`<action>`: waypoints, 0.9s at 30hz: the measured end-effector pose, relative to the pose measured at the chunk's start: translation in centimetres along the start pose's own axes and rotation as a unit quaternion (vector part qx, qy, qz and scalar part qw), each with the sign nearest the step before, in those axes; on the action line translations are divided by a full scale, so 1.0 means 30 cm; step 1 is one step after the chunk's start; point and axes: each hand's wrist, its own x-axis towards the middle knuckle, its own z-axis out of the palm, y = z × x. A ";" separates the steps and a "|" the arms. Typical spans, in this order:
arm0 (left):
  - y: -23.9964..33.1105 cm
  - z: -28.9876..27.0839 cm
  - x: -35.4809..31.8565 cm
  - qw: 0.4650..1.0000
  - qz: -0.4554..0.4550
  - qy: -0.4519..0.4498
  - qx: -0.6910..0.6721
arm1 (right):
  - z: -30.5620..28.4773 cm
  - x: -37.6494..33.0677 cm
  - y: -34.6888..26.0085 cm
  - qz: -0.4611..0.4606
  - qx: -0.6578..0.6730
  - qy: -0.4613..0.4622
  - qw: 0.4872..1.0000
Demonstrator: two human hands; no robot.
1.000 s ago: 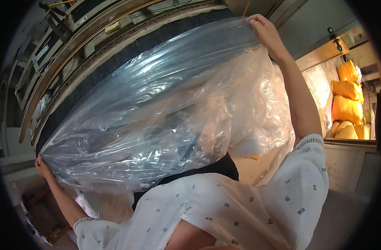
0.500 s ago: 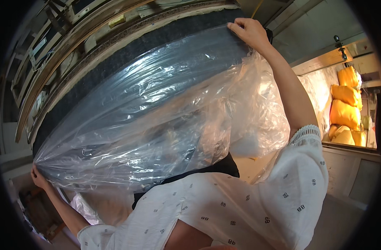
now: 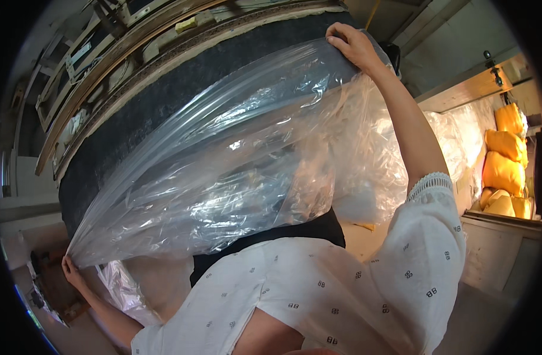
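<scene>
The right hand grips the clear plastic sheet at the dark mattress's top edge; the left hand apparently pinches its lower corner.

I can't see my left hand clearly; it sits small near the dark rim, its fingertips lost in the clear plastic sheet. The sheet veils much of the dark padded slab. My right hand hides the sheet's upper corner.
</scene>
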 end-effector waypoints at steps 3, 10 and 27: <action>0.037 0.132 -0.040 0.976 -0.032 0.001 -0.216 | -0.010 0.046 0.050 -0.089 -0.028 0.058 0.994; 0.330 0.342 0.225 0.921 0.002 0.102 -0.376 | -0.168 0.246 -0.139 0.037 0.335 0.323 0.884; 0.389 0.758 0.586 0.984 0.065 0.076 -0.149 | 0.143 0.333 0.089 0.152 0.106 0.196 0.963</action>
